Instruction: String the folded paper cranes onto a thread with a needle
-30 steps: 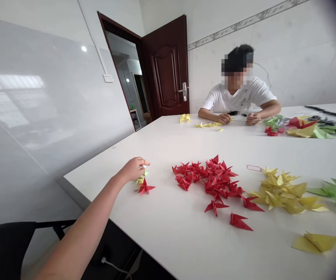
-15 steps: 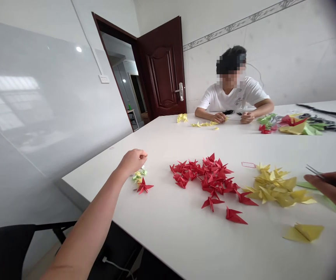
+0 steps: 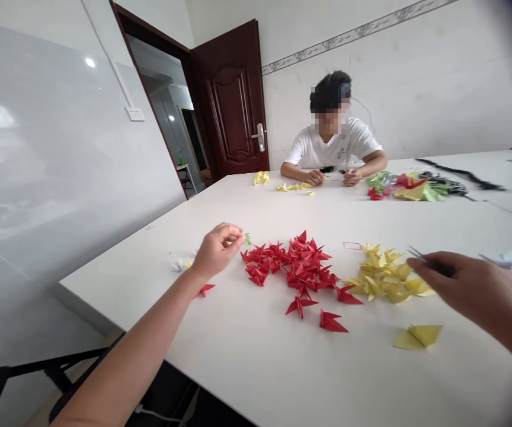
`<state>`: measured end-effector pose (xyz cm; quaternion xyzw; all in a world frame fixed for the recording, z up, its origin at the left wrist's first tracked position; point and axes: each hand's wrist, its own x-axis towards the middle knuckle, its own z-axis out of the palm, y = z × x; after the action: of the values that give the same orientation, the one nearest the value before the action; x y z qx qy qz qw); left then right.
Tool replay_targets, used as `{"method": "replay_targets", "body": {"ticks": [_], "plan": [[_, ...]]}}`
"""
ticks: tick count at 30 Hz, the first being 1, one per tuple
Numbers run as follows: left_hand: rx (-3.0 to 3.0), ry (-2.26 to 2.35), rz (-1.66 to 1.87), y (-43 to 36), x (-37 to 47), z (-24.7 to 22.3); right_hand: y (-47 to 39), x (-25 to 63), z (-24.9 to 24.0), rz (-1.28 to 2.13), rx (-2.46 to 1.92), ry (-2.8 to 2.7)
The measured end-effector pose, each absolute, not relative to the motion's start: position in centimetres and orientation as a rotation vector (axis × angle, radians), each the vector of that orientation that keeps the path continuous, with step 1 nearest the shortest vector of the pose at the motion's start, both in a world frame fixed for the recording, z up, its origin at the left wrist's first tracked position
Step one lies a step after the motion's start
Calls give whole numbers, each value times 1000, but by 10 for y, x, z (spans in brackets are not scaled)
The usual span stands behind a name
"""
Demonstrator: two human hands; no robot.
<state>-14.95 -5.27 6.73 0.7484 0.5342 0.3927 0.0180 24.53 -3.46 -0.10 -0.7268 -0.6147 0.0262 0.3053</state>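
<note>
My left hand (image 3: 216,249) hovers over the white table (image 3: 256,362), fingers pinched on a small green folded paper piece (image 3: 248,239), just left of a pile of red paper cranes (image 3: 298,270). My right hand (image 3: 469,287) comes in from the right, closed on thin metal tweezers (image 3: 420,255) whose tips point at a pile of yellow paper cranes (image 3: 383,276). Below that pile lies a folded yellow paper (image 3: 417,337). A short string of cranes (image 3: 189,273) lies behind my left wrist, its red one (image 3: 205,289) showing.
A person in a white shirt (image 3: 333,148) sits at the far end, hands on the table by yellow cranes (image 3: 294,187) and a mixed coloured pile (image 3: 409,187). A dark door (image 3: 232,101) stands open at the back left. A black chair (image 3: 11,379) is at lower left.
My left hand lifted off the small string of cranes and moved right toward the red pile with a green piece. My right hand came into view with tweezers, reaching left.
</note>
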Motion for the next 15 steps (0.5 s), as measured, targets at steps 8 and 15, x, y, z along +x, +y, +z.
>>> {"method": "replay_targets", "body": {"ticks": [8,15], "plan": [[2632,491,1569,-64,-45,19,-50,217,11,143,-1747,-1644],[2485,566,1595,-59,-73,11,-84,208,18,54,-1845,-1609]]}}
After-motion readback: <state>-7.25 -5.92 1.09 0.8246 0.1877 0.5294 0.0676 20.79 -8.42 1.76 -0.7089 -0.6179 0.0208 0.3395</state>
